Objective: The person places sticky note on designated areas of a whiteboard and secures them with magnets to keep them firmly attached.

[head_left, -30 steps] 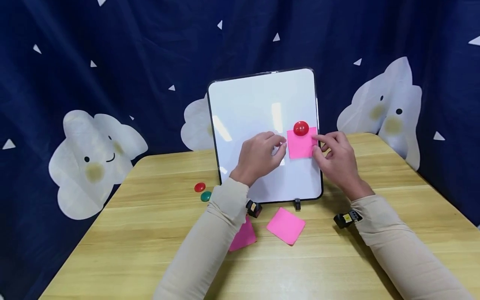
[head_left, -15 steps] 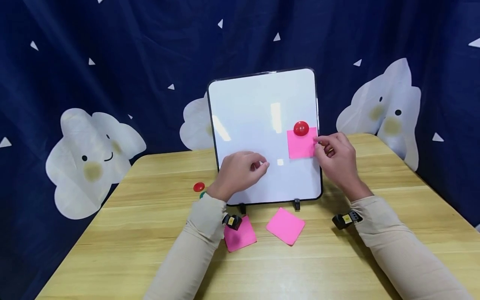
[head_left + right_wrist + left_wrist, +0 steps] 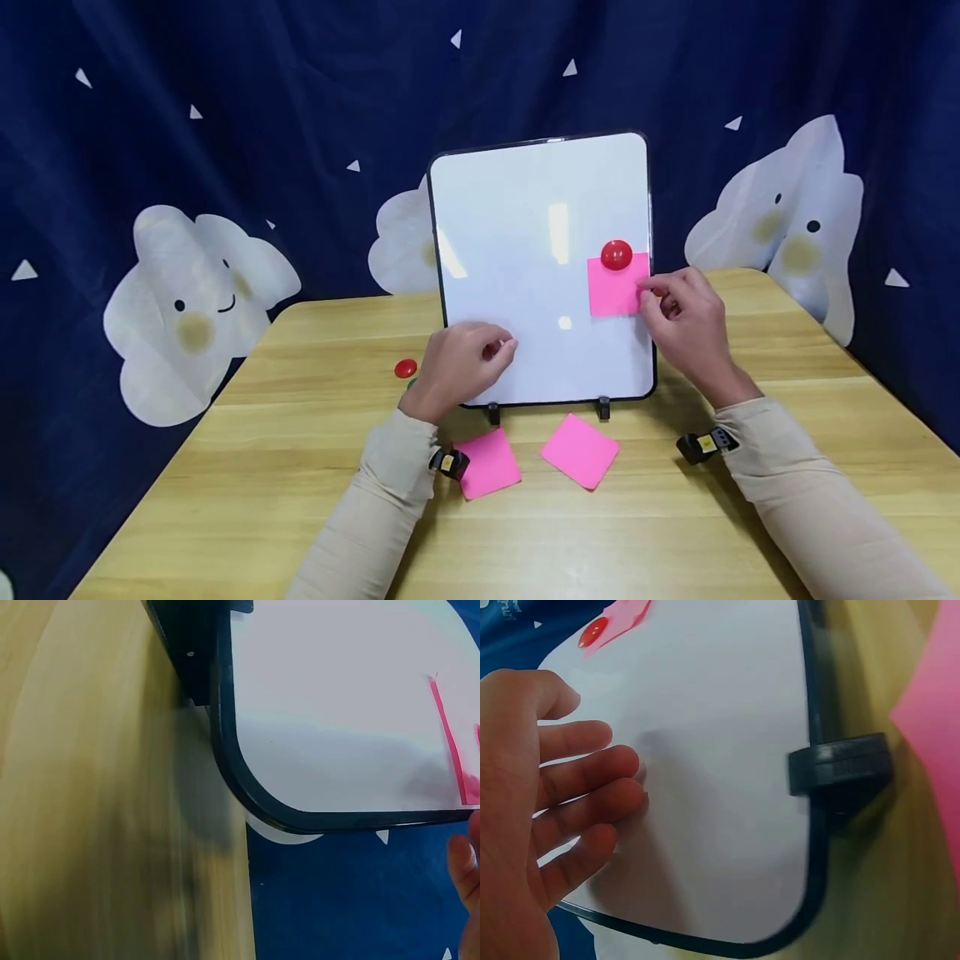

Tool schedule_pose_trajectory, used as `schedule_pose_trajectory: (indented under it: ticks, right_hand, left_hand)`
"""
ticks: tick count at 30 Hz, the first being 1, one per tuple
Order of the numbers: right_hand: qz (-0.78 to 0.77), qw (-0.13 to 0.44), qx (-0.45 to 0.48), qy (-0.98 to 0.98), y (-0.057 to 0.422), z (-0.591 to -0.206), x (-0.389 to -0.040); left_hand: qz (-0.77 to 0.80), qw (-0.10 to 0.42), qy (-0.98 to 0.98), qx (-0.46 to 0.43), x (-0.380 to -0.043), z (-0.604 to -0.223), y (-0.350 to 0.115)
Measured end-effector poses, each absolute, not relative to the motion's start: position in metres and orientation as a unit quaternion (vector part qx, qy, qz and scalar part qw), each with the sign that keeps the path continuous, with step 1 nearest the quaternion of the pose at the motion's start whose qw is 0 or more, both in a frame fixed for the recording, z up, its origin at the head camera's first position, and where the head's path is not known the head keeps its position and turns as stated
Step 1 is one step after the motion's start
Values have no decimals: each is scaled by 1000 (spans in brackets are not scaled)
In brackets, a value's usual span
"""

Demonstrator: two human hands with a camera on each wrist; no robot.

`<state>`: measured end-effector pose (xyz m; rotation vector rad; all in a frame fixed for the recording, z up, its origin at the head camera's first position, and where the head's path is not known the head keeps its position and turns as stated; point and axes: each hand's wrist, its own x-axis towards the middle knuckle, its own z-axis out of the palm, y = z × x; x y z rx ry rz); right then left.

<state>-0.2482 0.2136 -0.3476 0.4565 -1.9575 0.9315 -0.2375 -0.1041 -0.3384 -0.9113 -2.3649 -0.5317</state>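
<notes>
A pink sticky note (image 3: 617, 292) hangs near the right side of the whiteboard (image 3: 525, 217), under a round red magnet (image 3: 617, 255) at its top edge. My right hand (image 3: 688, 321) pinches the note's right edge with thumb and forefinger; in the right wrist view only a bit of that hand (image 3: 466, 877) shows, by the board's rim. Before the board's lower left part is my left hand (image 3: 459, 367), its fingers loosely bent and nothing in them. The left wrist view shows this hand (image 3: 570, 772) close to the white surface.
Two more pink sticky notes (image 3: 580, 452) lie on the wooden table (image 3: 555, 542) before the board's black feet (image 3: 603, 407). A red magnet (image 3: 406, 368) and a mostly hidden green one (image 3: 412, 382) lie left of the board. Behind hangs a blue curtain (image 3: 315, 75).
My left hand has moved away from the note's left side, down and to the left. The right hand stays at the note's right edge. The head view has shifted slightly.
</notes>
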Motion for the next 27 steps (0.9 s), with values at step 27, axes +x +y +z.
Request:
schedule_pose_trajectory:
  ticks: [27]
  right_hand:
    - [284,424,275,-815,190,-361,-228]
  left_hand:
    - [-195,257,-873,-365,-230,-364,-144]
